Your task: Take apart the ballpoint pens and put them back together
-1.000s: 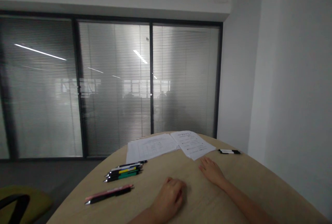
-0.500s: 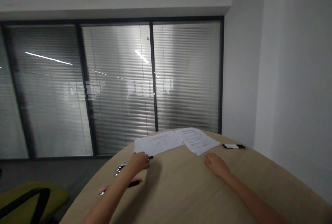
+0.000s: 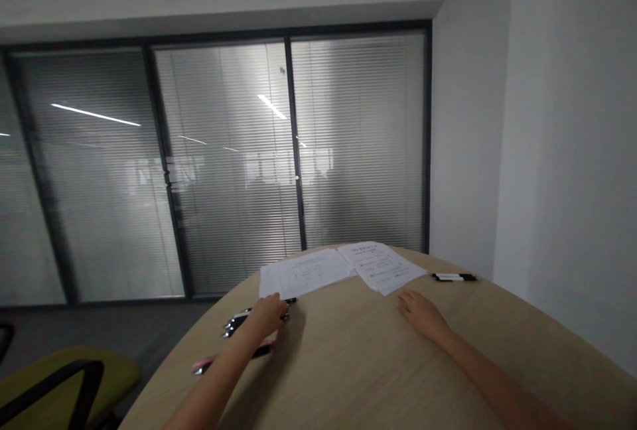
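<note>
My left hand is on the left side of the table, its fingers curled down over a group of dark pens with silvery tips. The pens stick out on both sides of it, and the fingertips are partly hidden. Closer to me, a pink pen and a dark one lie partly behind my left forearm. My right hand rests palm down on the wood with fingers stretched out, just short of a printed sheet. Nothing shows in it.
A second printed paper lies beside the first at the far side of the round table. Black-and-white pens lie near the right edge. A yellow chair with black armrests stands at left. Behind is a glass partition with blinds.
The view has shifted slightly. Both hands stay at nearly the same places on the table, and the papers and pens look unmoved.
</note>
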`<state>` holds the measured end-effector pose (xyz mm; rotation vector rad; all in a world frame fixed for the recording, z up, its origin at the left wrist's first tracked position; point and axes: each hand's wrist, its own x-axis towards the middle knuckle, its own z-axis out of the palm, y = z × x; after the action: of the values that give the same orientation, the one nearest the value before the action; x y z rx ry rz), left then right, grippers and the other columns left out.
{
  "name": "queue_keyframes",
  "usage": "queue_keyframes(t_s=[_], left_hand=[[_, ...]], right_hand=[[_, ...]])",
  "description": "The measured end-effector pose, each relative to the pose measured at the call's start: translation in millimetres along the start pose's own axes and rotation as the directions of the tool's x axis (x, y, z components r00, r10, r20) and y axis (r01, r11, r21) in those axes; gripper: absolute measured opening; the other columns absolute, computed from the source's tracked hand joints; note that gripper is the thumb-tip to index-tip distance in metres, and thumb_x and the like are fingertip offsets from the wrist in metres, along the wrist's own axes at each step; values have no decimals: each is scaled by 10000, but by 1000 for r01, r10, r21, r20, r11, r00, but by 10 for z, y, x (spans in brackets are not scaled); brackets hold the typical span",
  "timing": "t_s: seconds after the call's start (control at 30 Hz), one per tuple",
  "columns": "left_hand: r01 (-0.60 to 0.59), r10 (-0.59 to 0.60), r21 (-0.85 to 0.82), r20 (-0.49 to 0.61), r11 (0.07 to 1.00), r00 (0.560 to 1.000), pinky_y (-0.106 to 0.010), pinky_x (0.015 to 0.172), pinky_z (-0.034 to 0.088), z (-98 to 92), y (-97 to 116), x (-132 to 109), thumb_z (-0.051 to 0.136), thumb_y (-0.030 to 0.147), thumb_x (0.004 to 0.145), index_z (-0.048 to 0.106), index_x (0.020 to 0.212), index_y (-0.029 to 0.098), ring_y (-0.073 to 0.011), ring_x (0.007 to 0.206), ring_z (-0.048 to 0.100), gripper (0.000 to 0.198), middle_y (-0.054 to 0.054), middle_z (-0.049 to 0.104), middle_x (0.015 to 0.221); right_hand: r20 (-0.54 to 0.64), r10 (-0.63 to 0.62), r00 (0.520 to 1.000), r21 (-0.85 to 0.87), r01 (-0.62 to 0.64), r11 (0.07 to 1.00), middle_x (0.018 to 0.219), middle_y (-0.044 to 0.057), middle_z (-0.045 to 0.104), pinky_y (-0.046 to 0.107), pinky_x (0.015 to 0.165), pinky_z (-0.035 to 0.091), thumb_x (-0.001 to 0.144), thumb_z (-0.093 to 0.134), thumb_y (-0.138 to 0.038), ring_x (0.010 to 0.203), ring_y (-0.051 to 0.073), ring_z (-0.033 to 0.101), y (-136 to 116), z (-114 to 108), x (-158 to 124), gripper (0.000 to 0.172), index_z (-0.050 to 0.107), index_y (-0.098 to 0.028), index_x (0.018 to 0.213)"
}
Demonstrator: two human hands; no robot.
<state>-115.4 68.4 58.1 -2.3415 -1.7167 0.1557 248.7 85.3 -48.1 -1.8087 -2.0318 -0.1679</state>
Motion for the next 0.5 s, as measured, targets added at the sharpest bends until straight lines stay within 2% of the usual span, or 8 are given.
queue_keyframes(t_s=[0.17,0.5], left_hand=[[-25,25,-7,-28,1000,999,-300,743,427,31,15,-10,443,55,698,635,862,194,-215,872,587,288,-93,612,960],[-28,28,-10,-10,1000,1000,-295,739,422,-4,-29,-17,467,33,667,626,832,193,-222,885,582,281,-84,620,924]], right_hand=[[2,-6,1000,-2,6,1000,1139,134,554,325,900,342,812,376,-288,1076,234,471,-20,-17,-3,340,591,-132,1025],[9,1,1000,13,-1,1000,1145,131,547,331,898,335,814,373,-280,1081,233,462,-34,-41,-4,331,585,-143,1027]])
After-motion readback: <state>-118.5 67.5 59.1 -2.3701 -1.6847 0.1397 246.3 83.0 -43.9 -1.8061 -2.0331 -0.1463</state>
